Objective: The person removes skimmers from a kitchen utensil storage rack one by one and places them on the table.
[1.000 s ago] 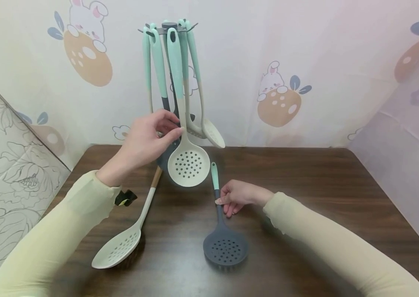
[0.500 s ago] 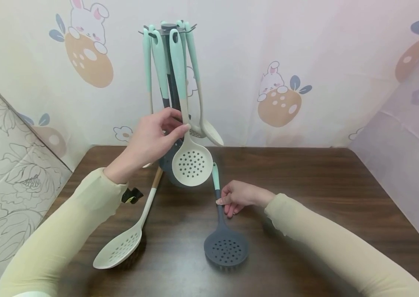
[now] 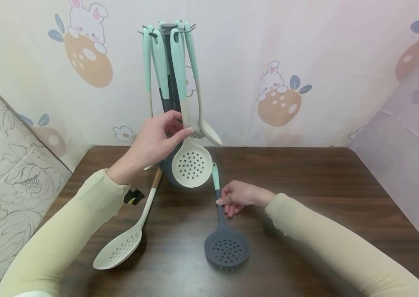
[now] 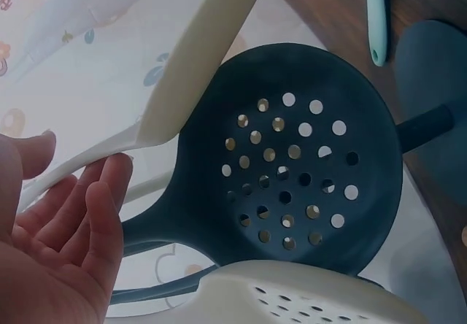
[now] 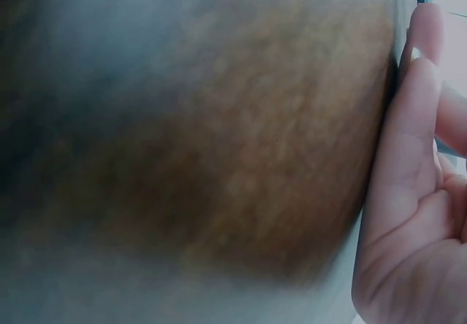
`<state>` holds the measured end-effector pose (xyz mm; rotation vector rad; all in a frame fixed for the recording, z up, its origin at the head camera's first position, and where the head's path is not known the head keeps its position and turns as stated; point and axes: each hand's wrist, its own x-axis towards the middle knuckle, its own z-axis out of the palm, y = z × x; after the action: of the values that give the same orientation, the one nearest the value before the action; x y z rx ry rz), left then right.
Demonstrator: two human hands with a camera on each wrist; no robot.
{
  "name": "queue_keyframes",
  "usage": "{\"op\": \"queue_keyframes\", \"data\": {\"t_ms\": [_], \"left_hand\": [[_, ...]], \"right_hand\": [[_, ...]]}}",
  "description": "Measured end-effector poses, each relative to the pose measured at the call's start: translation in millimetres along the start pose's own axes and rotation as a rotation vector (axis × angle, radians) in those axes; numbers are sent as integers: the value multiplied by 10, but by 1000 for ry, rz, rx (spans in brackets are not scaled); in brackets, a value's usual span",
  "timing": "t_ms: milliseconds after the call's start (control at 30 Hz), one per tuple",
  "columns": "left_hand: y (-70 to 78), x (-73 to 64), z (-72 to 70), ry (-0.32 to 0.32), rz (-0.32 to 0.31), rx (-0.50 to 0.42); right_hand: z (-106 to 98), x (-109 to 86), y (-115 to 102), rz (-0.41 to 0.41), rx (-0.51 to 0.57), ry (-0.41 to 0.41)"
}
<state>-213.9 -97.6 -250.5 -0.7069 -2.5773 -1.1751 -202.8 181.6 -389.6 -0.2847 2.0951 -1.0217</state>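
Note:
My left hand point(image 3: 154, 138) pinches the neck of a cream skimmer point(image 3: 192, 167) with a mint handle. The skimmer's handle hangs by its top hole at a dark rack point(image 3: 168, 27), its round perforated head facing forward. In the left wrist view, a dark skimmer point(image 4: 292, 178) hangs behind that cream skimmer point(image 4: 201, 58), beyond my fingers point(image 4: 106, 222). On the table, my right hand point(image 3: 241, 194) pinches the neck of a dark grey skimmer point(image 3: 226, 249) lying with its mint handle pointing away. The right wrist view shows that hand point(image 5: 408, 171) beside blurred brown wood.
A cream slotted spoon point(image 3: 118, 247) with a wooden handle lies at the left of the brown table point(image 3: 306, 173). Several more mint-handled utensils, among them a cream ladle point(image 3: 210, 132), hang around the rack. A printed curtain point(image 3: 231, 49) stands behind.
My left hand and the cream skimmer have shifted slightly right. The utensils hanging at the rack's right side have swung a little left. My right hand and the grey skimmer stay almost still.

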Motion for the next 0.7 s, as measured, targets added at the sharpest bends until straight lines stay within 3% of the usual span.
{"op": "queue_keyframes", "data": {"t_ms": [700], "left_hand": [[-26,-39,-16,59,61,-7]], "right_hand": [[-3,13,21,-6,11,-17]]}}
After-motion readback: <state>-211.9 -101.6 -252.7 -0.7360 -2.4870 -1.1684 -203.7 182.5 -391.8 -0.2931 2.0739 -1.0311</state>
